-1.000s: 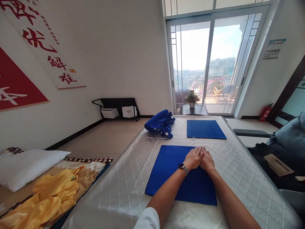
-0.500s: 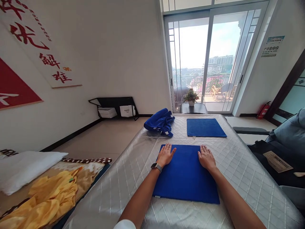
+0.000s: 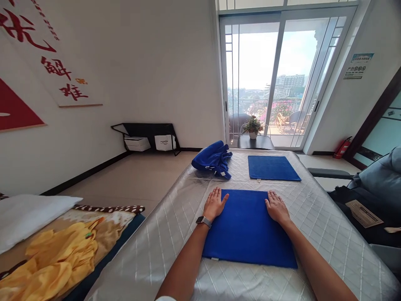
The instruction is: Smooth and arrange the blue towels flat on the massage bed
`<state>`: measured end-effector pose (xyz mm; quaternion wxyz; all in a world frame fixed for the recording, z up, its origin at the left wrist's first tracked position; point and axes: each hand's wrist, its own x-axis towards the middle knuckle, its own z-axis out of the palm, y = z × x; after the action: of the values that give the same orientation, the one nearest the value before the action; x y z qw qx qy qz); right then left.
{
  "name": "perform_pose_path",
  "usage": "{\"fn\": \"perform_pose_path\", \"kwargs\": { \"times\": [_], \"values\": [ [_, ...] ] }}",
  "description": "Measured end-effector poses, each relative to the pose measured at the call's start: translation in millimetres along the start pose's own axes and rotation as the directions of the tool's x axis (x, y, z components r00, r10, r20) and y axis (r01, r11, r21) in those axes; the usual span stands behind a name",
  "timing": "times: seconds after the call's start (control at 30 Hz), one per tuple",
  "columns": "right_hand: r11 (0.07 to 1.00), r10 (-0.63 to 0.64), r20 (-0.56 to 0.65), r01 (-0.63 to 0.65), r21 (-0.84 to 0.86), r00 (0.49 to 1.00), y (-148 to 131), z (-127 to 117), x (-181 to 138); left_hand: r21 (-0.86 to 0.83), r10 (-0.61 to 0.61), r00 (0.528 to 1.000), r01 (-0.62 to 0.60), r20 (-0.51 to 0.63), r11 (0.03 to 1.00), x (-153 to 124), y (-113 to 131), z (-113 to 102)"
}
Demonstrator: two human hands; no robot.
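Looks like a massage or spa room I'm in: quilted silver treatment bed (image 3: 163, 251) in front of me, second bed with pillow (image 3: 28, 215) on the left, recliner (image 3: 380, 179) right, wall banners (image 3: 46, 54), fire extinguisher (image 3: 342, 148), sliding balcony door (image 3: 275, 79).

A bed (image 3: 313, 217) covered in a silvery quilted sheet with a diamond stitch pattern carries three things. A flat folded blue towel (image 3: 247, 230) lies nearest, a smaller flat folded blue towel (image 3: 272, 167) lies beyond it, apart, and a crumpled heap of blue towels (image 3: 213, 159) sits near the far left edge.
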<state>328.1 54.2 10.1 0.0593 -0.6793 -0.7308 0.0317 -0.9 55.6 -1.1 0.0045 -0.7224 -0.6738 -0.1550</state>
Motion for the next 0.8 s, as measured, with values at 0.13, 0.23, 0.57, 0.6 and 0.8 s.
{"fn": "perform_pose_path", "kwargs": {
  "times": [0.13,0.23,0.57,0.6,0.8],
  "values": [
    [1.000,-0.012,0.007,0.012,-0.004,1.000,0,-1,-1,-0.031,-0.003,1.000,0.003,-0.001,1.000,0,-2,1],
    [1.000,-0.010,0.010,0.010,-0.006,1.000,0,-3,-1,-0.056,-0.017,1.000,0.018,0.006,0.998,1,-1,0],
    [1.000,-0.013,0.024,0.013,-0.021,1.000,-7,-15,-8,-0.041,-0.005,1.000,0.004,-0.028,0.999,0,-1,3],
    [1.000,-0.013,0.024,0.014,-0.021,1.000,-7,-16,-10,-0.037,-0.003,0.999,0.002,-0.032,0.999,0,-2,4],
    [1.000,-0.020,0.044,0.020,-0.004,0.999,-4,-11,-35,-0.013,-0.004,1.000,0.003,-0.025,1.000,1,-2,5]
  ]
}}
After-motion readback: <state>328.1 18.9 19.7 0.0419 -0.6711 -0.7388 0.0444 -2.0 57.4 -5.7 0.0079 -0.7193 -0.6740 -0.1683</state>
